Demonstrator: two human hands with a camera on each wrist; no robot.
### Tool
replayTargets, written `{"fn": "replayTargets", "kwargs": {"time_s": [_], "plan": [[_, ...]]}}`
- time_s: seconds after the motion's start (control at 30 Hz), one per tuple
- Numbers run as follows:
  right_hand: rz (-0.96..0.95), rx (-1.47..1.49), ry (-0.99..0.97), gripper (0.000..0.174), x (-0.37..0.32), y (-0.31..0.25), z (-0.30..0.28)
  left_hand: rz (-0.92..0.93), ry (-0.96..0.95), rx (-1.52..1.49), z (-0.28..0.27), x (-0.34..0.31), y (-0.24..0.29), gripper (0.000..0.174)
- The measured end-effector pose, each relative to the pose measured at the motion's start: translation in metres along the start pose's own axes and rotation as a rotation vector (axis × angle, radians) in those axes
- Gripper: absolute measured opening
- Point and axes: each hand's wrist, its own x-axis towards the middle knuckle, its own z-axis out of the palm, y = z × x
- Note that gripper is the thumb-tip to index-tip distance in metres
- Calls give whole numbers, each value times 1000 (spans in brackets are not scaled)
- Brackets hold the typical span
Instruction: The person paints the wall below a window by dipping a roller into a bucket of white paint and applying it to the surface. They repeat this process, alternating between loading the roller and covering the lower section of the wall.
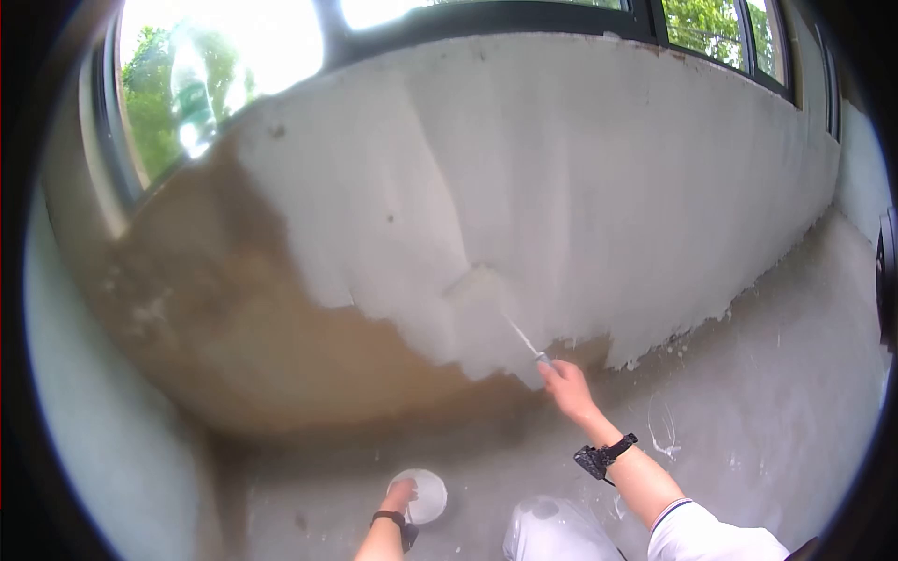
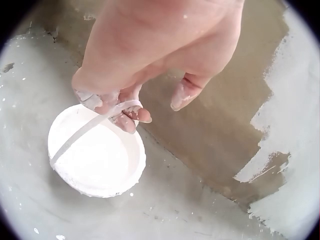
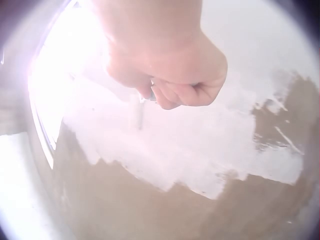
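Observation:
My right hand (image 1: 569,388) grips a paint roller by its handle (image 1: 544,359), and the pale roller head (image 1: 475,283) lies against the painted part of the wall (image 1: 524,159). In the right wrist view the fingers of that hand (image 3: 170,75) are curled tight, and the roller shows only faintly beyond them in the glare. My left hand (image 2: 160,45) holds a white bucket (image 2: 142,165) by its strap handle (image 2: 80,133), with fingers hooked under the strap and the thumb apart. White paint fills the bucket's inside. Dried paint marks the fingers.
Bare brown wall (image 1: 224,346) extends left and below the ragged paint edge. Dark-framed windows (image 1: 496,19) run above the wall. Paint spots and streaks mark the grey floor (image 1: 711,411). A pale side wall (image 1: 94,402) stands at left, and a covered knee (image 1: 557,533) shows below.

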Motion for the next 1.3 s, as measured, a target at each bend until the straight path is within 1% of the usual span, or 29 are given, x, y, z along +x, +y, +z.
{"fn": "replayTargets", "kwargs": {"time_s": [0.1,0.17,0.2,0.3,0.33,0.4,0.47,0.5,0.53,0.57,0.6,0.63,0.67,0.7,0.73,0.8,0.83,0.9,0.93,0.97,1.0,1.03,1.1,1.13,1.17,1.2,1.27,1.3], "plan": [[-86,-17,-42,52,21,-77,9,-34,2,-59,1,3,5,23],[-127,-10,-59,53,36,-128,10,5,188,-90,10,1,12,27],[-191,-52,-51,54,43,-152,11,26,189,-103,11,1,19,27],[-323,-123,-19,54,59,-219,16,197,307,-169,6,2,27,31],[-373,-157,5,55,63,-238,17,184,321,-217,5,2,31,29],[-390,-169,12,54,71,-270,16,180,352,-232,4,-1,37,27],[-400,-183,19,54,77,-281,14,169,380,-243,2,-6,42,24],[-388,-166,29,54,82,-281,12,151,306,-231,-5,-7,42,22],[-375,-149,39,54,88,-277,12,131,233,-218,-15,-7,39,19],[-371,-150,35,54,94,-264,9,125,234,-218,-38,35,-11,19],[-350,-115,19,53,98,-239,6,299,238,-149,-52,65,-29,14],[-325,-83,4,52,97,-210,3,468,236,-79,-73,91,-33,10],[-310,-87,26,51,89,-180,3,291,313,-284,-73,66,-21,7],[-299,-91,51,51,78,-148,4,113,389,-485,-74,22,11,6],[-235,-90,72,50,67,-111,7,105,387,-485,-74,0,24,6],[-135,-60,103,49,38,-46,15,112,468,-583,-78,-28,38,5],[-98,-32,111,48,24,-20,20,105,473,-589,-76,-42,47,5],[44,100,96,43,0,33,34,116,429,-646,-67,-67,64,3],[45,101,91,43,-9,49,39,114,434,-648,-63,-73,72,3],[68,124,91,41,-17,64,45,145,376,-671,-59,-79,79,4],[94,148,92,40,-22,71,48,174,318,-692,-55,-83,87,7],[97,150,90,40,-19,67,50,172,321,-690,-51,-86,95,7],[30,276,76,36,-8,29,50,266,291,-687,-46,-90,109,17],[62,361,32,38,4,5,48,293,335,-677,-40,-95,115,29],[94,445,-11,39,20,-27,44,287,332,-672,-38,-99,122,29],[158,525,-73,39,26,-84,32,332,301,-643,-34,-105,126,30],[106,570,-107,38,44,-163,15,399,254,-581,-29,-109,126,31],[68,571,-112,39,53,-189,9,399,251,-580,-27,-107,125,31]]}}
